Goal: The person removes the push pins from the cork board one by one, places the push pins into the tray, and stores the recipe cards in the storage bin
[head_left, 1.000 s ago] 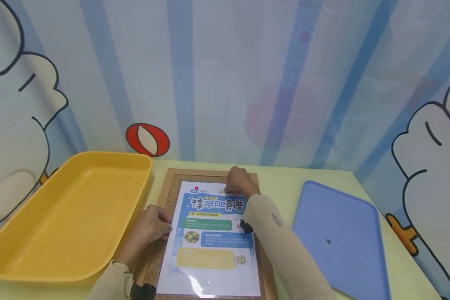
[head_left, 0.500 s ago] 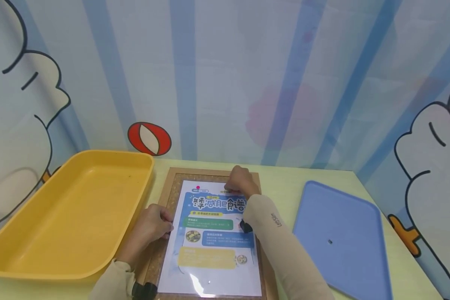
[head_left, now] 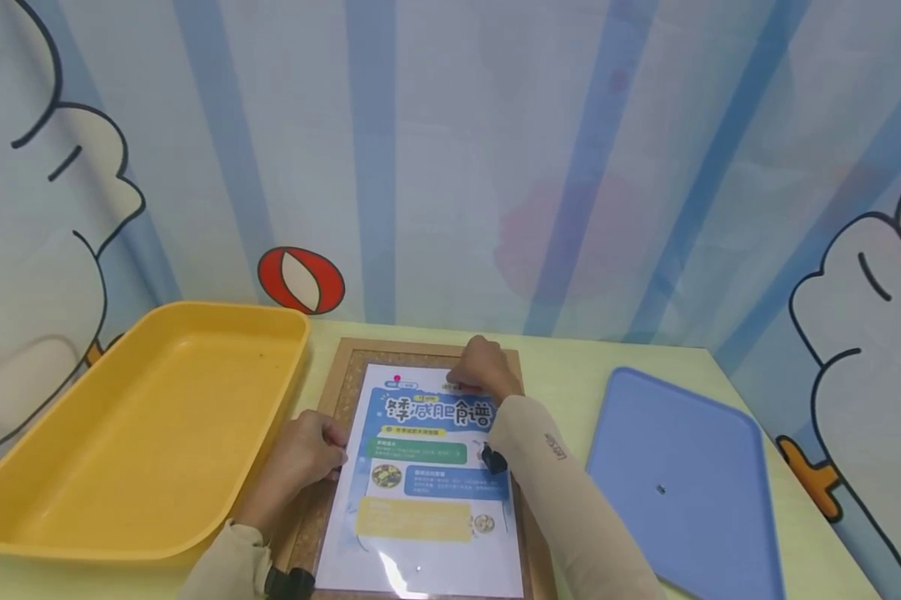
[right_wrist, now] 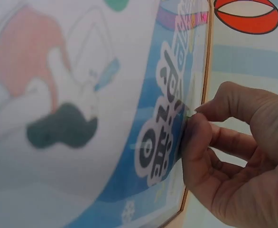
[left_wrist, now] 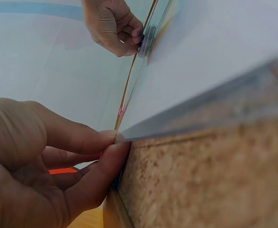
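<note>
A laminated poster sheet (head_left: 420, 467) with Chinese text lies on a wood-framed cork board (head_left: 335, 408). My left hand (head_left: 311, 450) pinches the sheet's left edge between thumb and index finger, plain in the left wrist view. My right hand (head_left: 486, 367) is at the sheet's upper right, thumb and index finger pressed together against its surface. Between these fingertips a tiny greenish bit of a pushpin (right_wrist: 191, 114) shows; the fingers hide most of it. A pink pushpin (head_left: 397, 378) stands in the sheet's upper left corner.
Left of the board stands a deep yellow tray (head_left: 150, 433). A flat blue tray (head_left: 683, 475) lies on the right, with one small dark object (head_left: 662, 489) on it. Behind the pale yellow table (head_left: 563, 358) hangs a printed cloth backdrop (head_left: 450, 167).
The head view has shifted slightly. Both hands keep nearly the same places on the sheet, and the sheet and pink pushpin stay put on the board.
</note>
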### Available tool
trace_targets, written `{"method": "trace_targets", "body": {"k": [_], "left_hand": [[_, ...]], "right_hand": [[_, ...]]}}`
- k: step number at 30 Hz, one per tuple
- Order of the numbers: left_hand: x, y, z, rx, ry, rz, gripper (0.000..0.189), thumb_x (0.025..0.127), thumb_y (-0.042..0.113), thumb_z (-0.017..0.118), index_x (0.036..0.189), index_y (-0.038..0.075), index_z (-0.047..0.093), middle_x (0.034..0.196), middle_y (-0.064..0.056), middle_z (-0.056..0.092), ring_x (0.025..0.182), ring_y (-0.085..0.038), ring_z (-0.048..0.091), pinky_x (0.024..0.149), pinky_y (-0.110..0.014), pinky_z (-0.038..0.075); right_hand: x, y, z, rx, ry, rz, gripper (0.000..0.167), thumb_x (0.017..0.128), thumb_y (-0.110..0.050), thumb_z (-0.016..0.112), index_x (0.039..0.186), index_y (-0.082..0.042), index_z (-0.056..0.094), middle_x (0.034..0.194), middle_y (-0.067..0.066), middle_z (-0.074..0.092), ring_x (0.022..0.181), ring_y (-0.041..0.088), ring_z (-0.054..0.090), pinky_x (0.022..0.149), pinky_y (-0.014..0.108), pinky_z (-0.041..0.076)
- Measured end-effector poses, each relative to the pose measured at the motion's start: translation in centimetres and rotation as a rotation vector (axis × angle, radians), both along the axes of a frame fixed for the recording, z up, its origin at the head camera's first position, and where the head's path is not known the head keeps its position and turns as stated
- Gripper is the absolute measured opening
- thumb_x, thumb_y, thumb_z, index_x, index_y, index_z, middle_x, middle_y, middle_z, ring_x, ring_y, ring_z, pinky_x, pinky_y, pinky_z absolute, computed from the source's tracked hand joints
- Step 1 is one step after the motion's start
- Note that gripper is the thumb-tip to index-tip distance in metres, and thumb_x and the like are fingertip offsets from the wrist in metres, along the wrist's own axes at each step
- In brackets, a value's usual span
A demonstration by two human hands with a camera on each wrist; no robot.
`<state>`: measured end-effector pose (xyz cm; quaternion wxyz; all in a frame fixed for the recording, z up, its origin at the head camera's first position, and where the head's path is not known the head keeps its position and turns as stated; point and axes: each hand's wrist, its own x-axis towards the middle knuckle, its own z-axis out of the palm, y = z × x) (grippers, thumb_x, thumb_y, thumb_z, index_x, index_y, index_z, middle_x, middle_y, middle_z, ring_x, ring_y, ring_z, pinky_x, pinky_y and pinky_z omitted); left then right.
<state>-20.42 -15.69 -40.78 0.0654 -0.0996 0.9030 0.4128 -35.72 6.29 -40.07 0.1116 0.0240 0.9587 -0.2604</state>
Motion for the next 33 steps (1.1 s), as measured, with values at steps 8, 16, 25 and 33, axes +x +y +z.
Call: {"method": "trace_targets", "body": {"k": [8, 16, 25, 33], "left_hand": [[0.1, 0.0, 0.1, -0.011, 0.008, -0.001, 0.011, 0.085, -0.008, 0.069, 0.096, -0.007, 0.067, 0.085, -0.018, 0.066, 0.067, -0.023, 0.063, 0.054, -0.025, 0.052], [0.1, 0.1, 0.2, -0.015, 0.002, 0.000, 0.012, 0.085, -0.007, 0.070, 0.097, -0.007, 0.067, 0.086, -0.018, 0.066, 0.068, -0.024, 0.063, 0.055, -0.025, 0.052], [0.2, 0.0, -0.1, -0.014, 0.007, -0.009, 0.009, 0.085, -0.008, 0.067, 0.093, -0.006, 0.067, 0.083, -0.017, 0.066, 0.067, -0.023, 0.063, 0.054, -0.026, 0.051], [0.1, -0.1, 0.0, -0.012, 0.010, -0.002, 0.008, 0.085, -0.007, 0.068, 0.093, -0.005, 0.068, 0.083, -0.016, 0.066, 0.068, -0.023, 0.062, 0.054, -0.025, 0.050]], "right_hand": [[-0.1, 0.6, 0.1, -0.086, -0.030, 0.021, 0.041, 0.083, -0.007, 0.072, 0.050, -0.012, 0.048, 0.048, -0.001, 0.052, 0.042, 0.010, 0.046, 0.043, 0.022, 0.034], [-0.2, 0.5, 0.3, -0.017, -0.036, 0.117, 0.040, 0.086, -0.002, 0.069, 0.052, -0.011, 0.050, 0.052, 0.000, 0.053, 0.046, 0.011, 0.046, 0.043, 0.022, 0.033], [0.3, 0.6, 0.0, -0.048, -0.016, 0.134, 0.039, 0.087, -0.003, 0.068, 0.054, -0.011, 0.050, 0.052, 0.000, 0.052, 0.046, 0.011, 0.045, 0.044, 0.021, 0.034], [0.6, 1.7, 0.3, -0.243, -0.042, 0.102, 0.014, 0.089, -0.004, 0.070, 0.075, -0.004, 0.068, 0.063, 0.003, 0.060, 0.056, 0.012, 0.056, 0.051, 0.020, 0.044]]}}
